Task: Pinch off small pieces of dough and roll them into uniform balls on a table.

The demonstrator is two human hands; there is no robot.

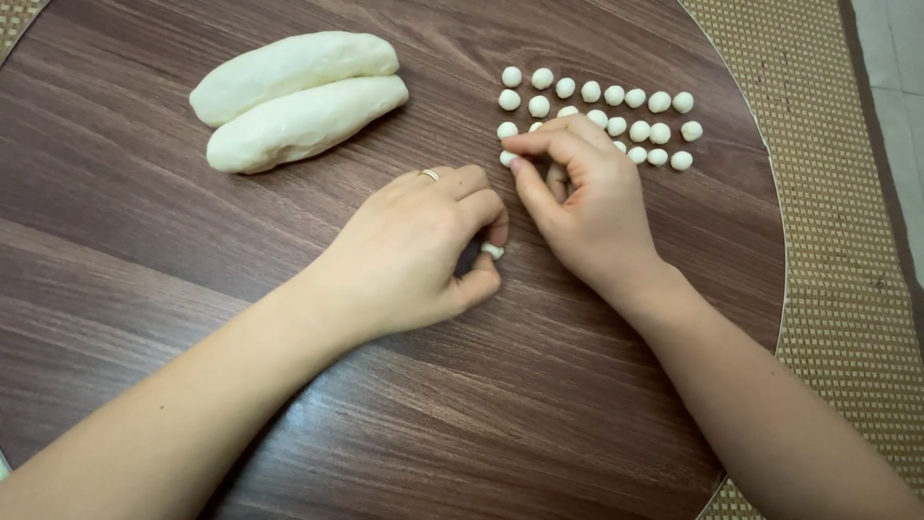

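Both hands worked close together over a round, dark wood-grain table (pixel 144 250), seen from the head camera looking down.

Left hand (pixel 423 255) lay curled on the tabletop with a thin ring (pixel 429 174) on one finger. Its thumb and forefinger were pinched shut on a small piece of dough (pixel 492 251), which showed as a white nub at the fingertips, just beside the heel of the other hand.

Right hand (pixel 582 197) sat just beyond and to the outer side of the left, nearly touching it. Its thumb and forefinger were closed on a small dough ball (pixel 506 158), which rested at the near left corner of the rows; the remaining fingers were folded under the palm.

Directly past the right hand's knuckles lay the rows of small dough balls (pixel 616 114), white and roughly even in size, set in three lines that ran away to that hand's outer side. A few of them were partly hidden behind the fingers.

Well beyond the left hand, and apart from it, lay two long dough logs (pixel 294 101), pale and smooth, pressed side by side and slanted across the table.

Off the right hand's outer side, past the table's edge, a woven mat (pixel 837 289) covered the floor.
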